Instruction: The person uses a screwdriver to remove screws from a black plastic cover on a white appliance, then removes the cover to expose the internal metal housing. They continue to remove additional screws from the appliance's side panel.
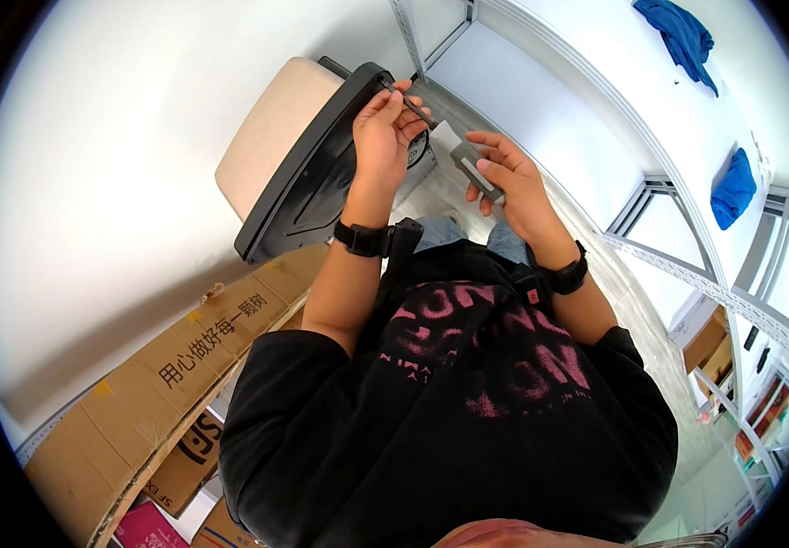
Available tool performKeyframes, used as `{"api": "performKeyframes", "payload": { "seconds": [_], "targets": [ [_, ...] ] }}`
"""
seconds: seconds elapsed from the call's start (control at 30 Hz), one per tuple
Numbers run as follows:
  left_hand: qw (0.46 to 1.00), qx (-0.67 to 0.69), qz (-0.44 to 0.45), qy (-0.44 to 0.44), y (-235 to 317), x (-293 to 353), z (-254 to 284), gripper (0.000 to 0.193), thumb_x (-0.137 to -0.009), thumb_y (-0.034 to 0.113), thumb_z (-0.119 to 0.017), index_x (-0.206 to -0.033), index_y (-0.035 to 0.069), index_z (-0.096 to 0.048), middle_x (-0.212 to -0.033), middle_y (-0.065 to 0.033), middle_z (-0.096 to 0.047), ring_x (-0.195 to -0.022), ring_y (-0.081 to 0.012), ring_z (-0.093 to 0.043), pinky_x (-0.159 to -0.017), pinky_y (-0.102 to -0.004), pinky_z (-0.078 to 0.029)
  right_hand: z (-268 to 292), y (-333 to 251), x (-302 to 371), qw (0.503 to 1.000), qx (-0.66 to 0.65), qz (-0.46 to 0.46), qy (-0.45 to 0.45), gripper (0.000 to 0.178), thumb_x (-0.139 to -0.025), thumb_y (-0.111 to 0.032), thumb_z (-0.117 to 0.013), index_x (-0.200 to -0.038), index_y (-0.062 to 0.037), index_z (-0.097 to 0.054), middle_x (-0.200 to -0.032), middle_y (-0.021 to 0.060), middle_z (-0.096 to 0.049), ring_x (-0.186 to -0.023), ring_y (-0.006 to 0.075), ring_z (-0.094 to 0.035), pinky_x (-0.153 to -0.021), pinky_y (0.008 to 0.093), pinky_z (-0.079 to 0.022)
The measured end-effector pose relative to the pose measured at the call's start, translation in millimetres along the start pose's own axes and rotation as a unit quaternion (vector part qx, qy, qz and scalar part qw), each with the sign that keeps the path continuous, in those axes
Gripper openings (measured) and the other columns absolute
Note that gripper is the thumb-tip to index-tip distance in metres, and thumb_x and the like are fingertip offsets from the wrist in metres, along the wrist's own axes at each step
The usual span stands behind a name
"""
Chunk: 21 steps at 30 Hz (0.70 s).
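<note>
My right hand is closed around the grey handle of a screwdriver, which has a pale collar and a thin dark shaft. The shaft slants up and left toward the top corner of a black-backed, beige padded piece that looks like a chair seat on its side. Up by that corner, my left hand has thumb and forefinger closed at the far end of the shaft. Whether a screw sits between them is too small to tell. The other left fingers curl loosely beside the shaft.
A long cardboard box runs along the wall at the left, with more boxes below it. White shelving on a metal frame stands at the right. On its top lie two blue cloths.
</note>
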<state>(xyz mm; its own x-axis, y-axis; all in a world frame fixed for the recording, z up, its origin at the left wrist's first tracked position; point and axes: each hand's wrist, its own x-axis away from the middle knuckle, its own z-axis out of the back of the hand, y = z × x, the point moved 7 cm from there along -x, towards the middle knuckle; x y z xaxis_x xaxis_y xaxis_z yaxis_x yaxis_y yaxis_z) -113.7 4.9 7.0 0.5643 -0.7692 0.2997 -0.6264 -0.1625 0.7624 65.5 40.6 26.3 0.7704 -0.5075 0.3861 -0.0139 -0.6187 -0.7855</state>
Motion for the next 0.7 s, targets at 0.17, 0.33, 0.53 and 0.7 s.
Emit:
{"api": "performKeyframes", "payload": {
  "seconds": [0.17,0.33,0.53,0.7],
  "targets": [
    [1.000,-0.025,0.001,0.010,-3,0,0,0.021,-0.094,0.018,-0.053,-0.104,0.000,-0.057,-0.081,-0.0056,-0.063,-0.071,-0.0158,-0.064,-0.064,-0.0252,-0.054,1,-8,0,0.978,0.158,0.126,0.044,0.053,-0.078,-0.004,-0.066,-0.127,-0.0046,-0.045,-0.110,0.0091,-0.049,-0.078,0.0128,-0.057,-0.052,0.0218,-0.045],
    [1.000,-0.018,-0.019,0.017,0,-1,1,0.020,-0.094,0.017,-0.053,-0.104,0.001,-0.058,-0.080,-0.0056,-0.062,-0.070,-0.0147,-0.063,-0.063,-0.0267,-0.054,-3,1,-2,0.998,-0.065,-0.008,-0.017,0.045,-0.084,-0.011,-0.059,-0.127,-0.0042,-0.046,-0.105,0.0120,-0.054,-0.073,0.0142,-0.058,-0.049,0.0217,-0.044],
    [1.000,0.000,-0.006,0.009,1,1,-5,0.024,-0.096,0.016,-0.047,-0.111,-0.002,-0.054,-0.082,-0.0072,-0.063,-0.071,-0.0161,-0.063,-0.066,-0.0285,-0.054,-4,7,-3,0.998,-0.044,-0.016,-0.031,0.040,-0.088,-0.012,-0.053,-0.126,-0.0026,-0.047,-0.102,0.0132,-0.058,-0.071,0.0142,-0.059,-0.049,0.0219,-0.045],
    [1.000,-0.010,0.009,-0.014,2,1,-6,0.029,-0.097,0.018,-0.045,-0.116,-0.002,-0.053,-0.083,-0.0070,-0.062,-0.073,-0.0162,-0.062,-0.066,-0.0282,-0.053,0,3,0,0.998,0.036,0.044,0.011,0.041,-0.083,-0.002,-0.059,-0.123,-0.0028,-0.049,-0.108,0.0084,-0.053,-0.074,0.0110,-0.055,-0.054,0.0218,-0.046]
  ]
}}
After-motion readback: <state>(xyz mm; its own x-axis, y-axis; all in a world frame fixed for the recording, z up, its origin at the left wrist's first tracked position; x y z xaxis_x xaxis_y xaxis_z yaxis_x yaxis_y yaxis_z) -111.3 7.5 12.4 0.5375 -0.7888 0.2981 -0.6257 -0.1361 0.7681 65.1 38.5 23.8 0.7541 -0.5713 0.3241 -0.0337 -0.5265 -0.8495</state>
